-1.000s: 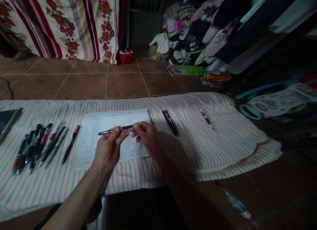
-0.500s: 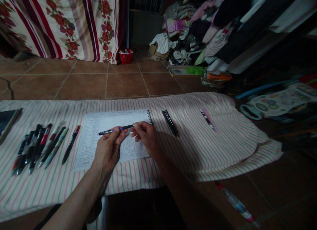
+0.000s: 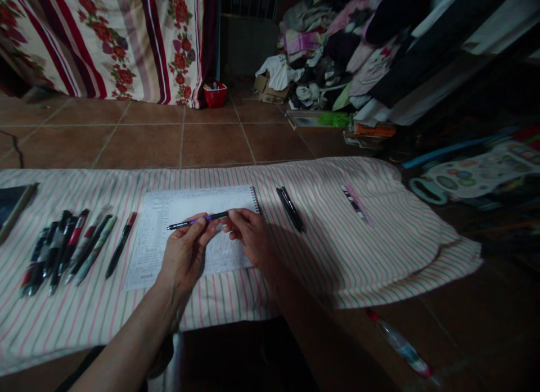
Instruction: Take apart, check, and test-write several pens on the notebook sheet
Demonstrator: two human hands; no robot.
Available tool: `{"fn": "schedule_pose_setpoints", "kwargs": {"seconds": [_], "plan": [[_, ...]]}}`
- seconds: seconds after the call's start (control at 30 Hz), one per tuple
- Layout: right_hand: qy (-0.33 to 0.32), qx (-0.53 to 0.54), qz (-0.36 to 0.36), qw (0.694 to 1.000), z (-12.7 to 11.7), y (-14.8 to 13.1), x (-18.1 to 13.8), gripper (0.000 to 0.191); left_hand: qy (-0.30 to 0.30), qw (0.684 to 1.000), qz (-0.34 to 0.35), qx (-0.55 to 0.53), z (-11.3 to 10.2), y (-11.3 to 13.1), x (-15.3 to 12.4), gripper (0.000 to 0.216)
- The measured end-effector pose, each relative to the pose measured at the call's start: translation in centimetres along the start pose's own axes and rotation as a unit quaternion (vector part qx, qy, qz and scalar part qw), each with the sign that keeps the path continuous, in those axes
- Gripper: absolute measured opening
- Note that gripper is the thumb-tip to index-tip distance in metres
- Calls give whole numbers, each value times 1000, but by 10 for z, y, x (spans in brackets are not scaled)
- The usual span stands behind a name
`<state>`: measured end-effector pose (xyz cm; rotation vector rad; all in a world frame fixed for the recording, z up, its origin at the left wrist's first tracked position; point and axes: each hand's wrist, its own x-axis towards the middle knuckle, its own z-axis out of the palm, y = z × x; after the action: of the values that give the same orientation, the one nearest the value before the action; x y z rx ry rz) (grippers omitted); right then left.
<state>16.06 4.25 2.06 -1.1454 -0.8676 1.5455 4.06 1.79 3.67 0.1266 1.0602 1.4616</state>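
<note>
A dark pen (image 3: 217, 216) with a purple band is held level between both hands, above a spiral notebook (image 3: 145, 243) with writing on its page. My left hand (image 3: 185, 248) pinches its middle between thumb and fingers. At the pen's right end, the thumb and fingertips of my right hand (image 3: 248, 229) are closed on it. To the right of the notebook lie black pens (image 3: 290, 209) side by side. A single dark pen with a red end (image 3: 121, 246) rests left of the notebook, beside a row of several pens (image 3: 67, 248).
A striped cloth (image 3: 337, 257) covers the table. A pink and black-and-white strip (image 3: 354, 202) lies on its right part, and a dark framed board (image 3: 14, 209) at the left edge. On the floor are a plastic bottle (image 3: 403, 347) and a red basket (image 3: 215, 94).
Both hands stay almost where they were, still on the pen. The pen looks slightly rolled, with white lettering now showing on its left part.
</note>
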Motion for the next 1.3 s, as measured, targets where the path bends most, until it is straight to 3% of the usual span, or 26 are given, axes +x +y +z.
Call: {"fn": "schedule_pose_setpoints", "kwargs": {"seconds": [0.23, 0.43, 0.63, 0.8, 0.87, 1.03, 1.13, 1.3], "plan": [[19, 32, 4, 999, -3, 0, 2, 23, -41, 999, -17, 23, 1, 6, -6, 14], [27, 29, 8, 999, -5, -1, 3, 24, -89, 995, -37, 28, -5, 12, -7, 27], [36, 24, 4, 999, -7, -5, 2, 23, -77, 996, -39, 29, -5, 18, -6, 29], [45, 20, -7, 999, -10, -5, 4, 25, -51, 992, -13, 114, -8, 22, -2, 13], [45, 6, -10, 999, -11, -4, 4, 25, -69, 983, 9, 170, -11, 22, 0, 6], [35, -39, -18, 998, -9, -5, 2, 25, -132, 940, 60, 310, -15, 15, 0, 25], [11, -28, -17, 999, -7, -2, 2, 30, -114, 919, 83, 368, -17, 10, -3, 17], [-9, -46, 18, 999, -5, -1, 0, 31, -84, 870, 181, 451, -23, 3, -6, 18]]}}
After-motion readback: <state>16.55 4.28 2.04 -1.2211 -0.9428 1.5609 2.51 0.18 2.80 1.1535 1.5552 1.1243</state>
